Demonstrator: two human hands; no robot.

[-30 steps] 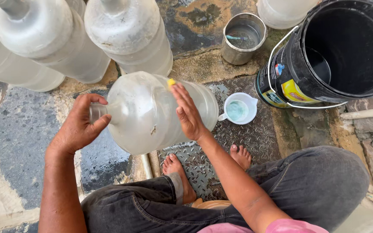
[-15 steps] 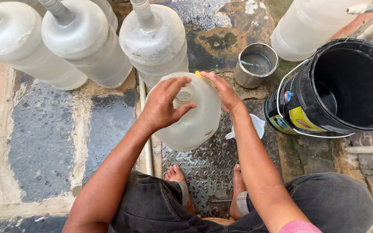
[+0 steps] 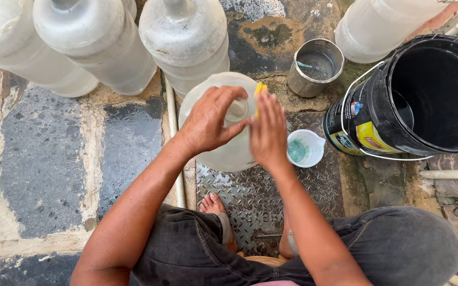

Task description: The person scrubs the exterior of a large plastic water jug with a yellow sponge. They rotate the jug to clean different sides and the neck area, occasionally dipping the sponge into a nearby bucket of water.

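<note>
Since the frame a second ago, the translucent jug [image 3: 223, 145] has been turned from lying sideways across the lap to standing upright on the steel tread plate [image 3: 250, 196], mouth facing the camera, and the left hand [image 3: 208, 122] has been moved from the neck end up onto the top. Around it: three large frosted bottles [image 3: 184, 39] are ranged from 10 to 12 o'clock, the nearest touching or just beside the jug's far shoulder; a metal can [image 3: 314, 66] holding water is seen at 1 o'clock; a further pale bottle [image 3: 382, 26] lies beyond it at 1 to 2 o'clock; a black bucket [image 3: 425, 95] with a wire handle is set at 3 o'clock; a small white cup [image 3: 304, 148] with greenish liquid stands between jug and bucket, just beside the right hand [image 3: 269, 132]. A thin white pipe [image 3: 175, 137] runs past the jug at 9 o'clock. Bare feet [image 3: 216, 212] are noted at 6 o'clock on the plate. Left hand: fingers curled over the jug's mouth, gripping the neck rim. Right hand: held edge-on, fingers straight and together, pressed against the neck from 3 o'clock; a yellow piece [image 3: 260, 90] shows at its fingertips, though whether it is pinched cannot be told. Both forearms reach in from 6 o'clock.
</note>
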